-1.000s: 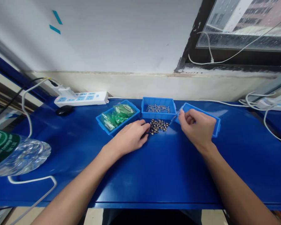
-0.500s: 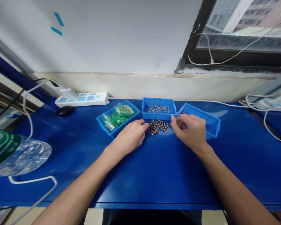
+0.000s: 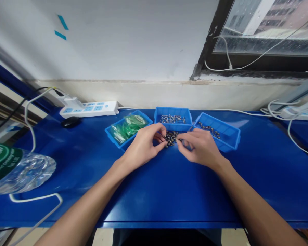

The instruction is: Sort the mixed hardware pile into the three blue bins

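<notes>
Left grip [image 3: 166,138] is spread at the pile of screws [image 3: 171,137]; whether the right grip [image 3: 178,138], just across it, pinches anything I cannot tell. Best to lift singles lightly from the edge nearest each grip, without scattering neighbours.

1. Cool, soft light falls across my blue table [image 3: 164,194], moderately bright.
2. Pale daylight shows in the window [image 3: 267,37], upper right.
3. I see white glare along the table's near edge, left of centre, and 1 fainter sheen farther right.
4. Shadow greys the wall [image 3: 123,41] toward upper left.
5. The wide lens stretches the bottle [image 3: 20,167] at the edge.
6. Between my left hand [image 3: 147,141] and right hand [image 3: 199,145], small metal pieces [image 3: 171,137] blur together.
</notes>
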